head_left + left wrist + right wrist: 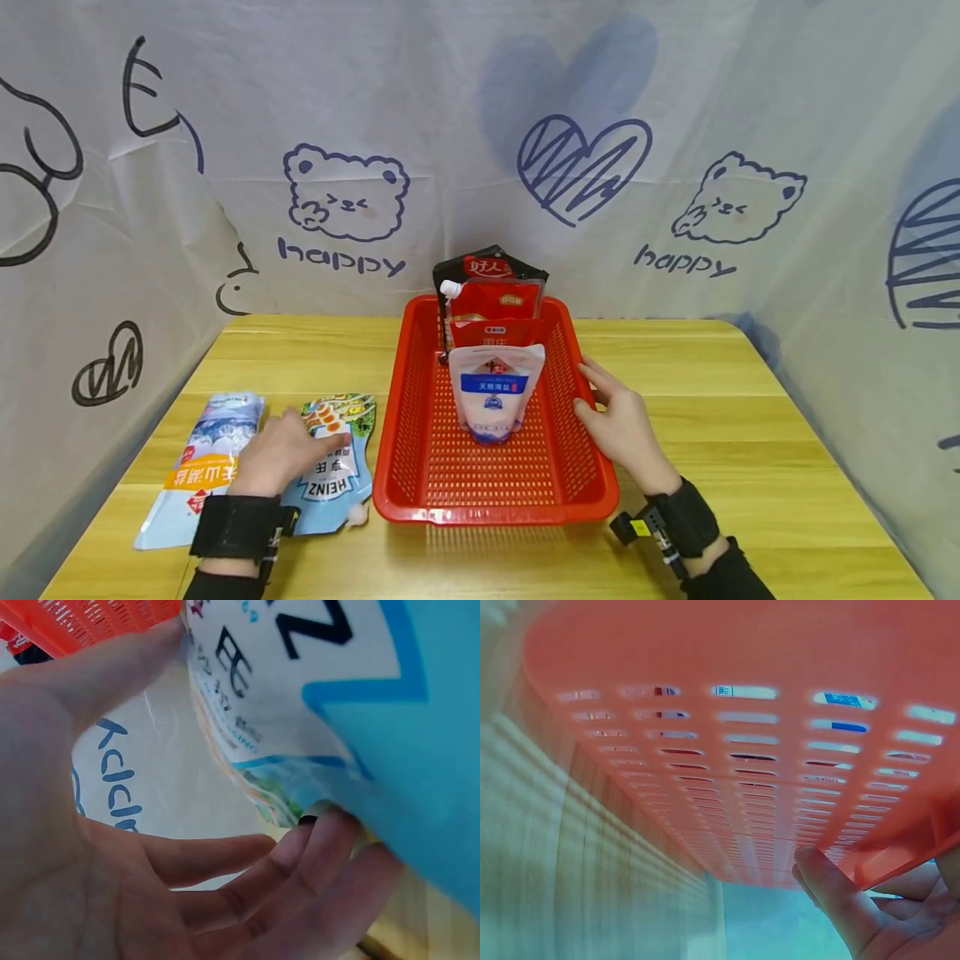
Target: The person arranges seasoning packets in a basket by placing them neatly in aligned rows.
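The basket [495, 515] is smooth, faintly glossy plastic, perforated. The Heinz pouch [330, 490] and, nearer the left edge of the worktop [735, 433], the lake salt pouch [204, 467] are shiny plastic film. The worktop looks like smooth, satiny wood; the backdrop [465, 108], creased matt cloth.

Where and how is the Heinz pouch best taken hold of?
Grip the Heinz pouch by its side edges, mid-body, probably from above: thumb toward the red basket, fingers round the opposite edge. Its broad label face is turned up, with an edge at either side; the white cap makes a smaller hold.
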Tool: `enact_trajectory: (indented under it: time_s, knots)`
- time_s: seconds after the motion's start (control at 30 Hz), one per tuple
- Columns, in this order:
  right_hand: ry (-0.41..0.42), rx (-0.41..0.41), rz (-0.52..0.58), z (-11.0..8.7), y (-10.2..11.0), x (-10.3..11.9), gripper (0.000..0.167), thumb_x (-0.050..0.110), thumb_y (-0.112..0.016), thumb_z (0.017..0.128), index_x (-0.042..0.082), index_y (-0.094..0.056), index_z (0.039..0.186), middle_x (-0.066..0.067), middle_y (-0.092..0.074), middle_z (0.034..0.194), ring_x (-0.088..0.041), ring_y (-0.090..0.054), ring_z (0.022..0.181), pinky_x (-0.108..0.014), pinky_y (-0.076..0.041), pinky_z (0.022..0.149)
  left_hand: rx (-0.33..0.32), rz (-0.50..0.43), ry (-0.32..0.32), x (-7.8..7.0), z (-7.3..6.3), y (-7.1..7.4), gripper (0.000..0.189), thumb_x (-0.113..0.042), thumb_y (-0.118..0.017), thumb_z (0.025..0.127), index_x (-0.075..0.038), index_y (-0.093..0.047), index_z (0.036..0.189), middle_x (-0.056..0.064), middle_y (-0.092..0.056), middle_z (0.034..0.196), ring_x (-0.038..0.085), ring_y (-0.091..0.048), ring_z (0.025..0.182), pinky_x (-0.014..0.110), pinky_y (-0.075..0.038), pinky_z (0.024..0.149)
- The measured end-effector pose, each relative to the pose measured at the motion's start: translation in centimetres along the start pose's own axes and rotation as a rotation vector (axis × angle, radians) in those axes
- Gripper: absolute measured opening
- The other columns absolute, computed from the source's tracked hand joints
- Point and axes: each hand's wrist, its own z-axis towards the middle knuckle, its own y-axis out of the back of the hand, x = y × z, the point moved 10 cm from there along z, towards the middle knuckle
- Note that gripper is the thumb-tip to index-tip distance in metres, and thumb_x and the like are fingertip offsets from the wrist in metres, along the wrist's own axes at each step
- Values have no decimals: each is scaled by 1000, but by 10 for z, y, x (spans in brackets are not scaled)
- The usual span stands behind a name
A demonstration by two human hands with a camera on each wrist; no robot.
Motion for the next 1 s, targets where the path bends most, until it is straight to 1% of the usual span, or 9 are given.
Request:
enact_trajectory:
  time_s: [0.13,0.23,0.3,0.43,0.5,0.63,0.77,0.93,1.0]
  knots:
    - [2,3,8,0,0,0,56,1,-59,100,-4,-44,154,-18,-38,164,-43,-67,117,-43,-64,75,-15,0,1,0,3,-1,62,-55,-78,86,5,-61,89,11,-48,72,23,-50,62,31,-34,55]
    - [4,0,5,0,0,0,56,1,-59,100,-4,-44,154,-17,-38,164,-43,-67,117,-43,-64,75,-44,-18,-12,-3,5,1,61,-50,-83,83,7,-62,90,17,-48,81,26,-50,68,33,-38,57]
    - [5,-1,3,0,0,0,56,1,-59,100,-3,-45,154,-17,-38,164,-42,-67,117,-43,-64,76,-59,-43,-18,-5,6,2,67,-46,-86,82,13,-60,102,26,-49,93,30,-53,73,37,-43,59]
    - [15,3,-3,0,0,1,56,0,-59,100,-4,-44,154,-18,-38,164,-42,-67,117,-42,-64,76,-79,-83,-20,-8,7,5,89,-39,-89,81,20,-44,130,40,-47,116,41,-57,88,50,-53,72]
    - [17,4,-2,0,0,0,56,0,-59,100,-4,-44,154,-18,-38,164,-43,-67,117,-42,-64,75,-83,-103,-25,-11,7,5,93,-36,-88,83,19,-37,137,42,-48,121,44,-59,95,55,-54,78]
    - [13,5,4,0,1,0,56,0,-58,100,-4,-44,154,-18,-38,164,-43,-67,117,-42,-64,75,-113,-170,-56,-17,6,11,91,-25,-83,89,17,-26,146,42,-55,123,44,-62,99,56,-56,81]
    - [10,3,6,0,1,0,56,1,-59,100,-3,-44,154,-17,-38,164,-42,-67,117,-41,-64,74,-173,-234,-118,-27,0,24,90,-19,-76,95,17,-17,152,46,-51,131,51,-61,109,60,-54,87]
    - [11,-1,8,0,1,1,56,-1,-59,100,-3,-44,154,-18,-38,164,-42,-67,116,-41,-64,75,-234,-288,-173,-39,-11,45,89,-19,-67,101,16,-8,158,47,-35,149,59,-42,135,70,-38,109]
    - [11,1,12,-1,0,1,56,-1,-60,100,-3,-44,154,-18,-38,164,-42,-67,116,-41,-64,75,-259,-318,-182,-42,-16,54,88,-18,-64,103,14,-5,159,45,-30,153,58,-38,138,70,-34,112]
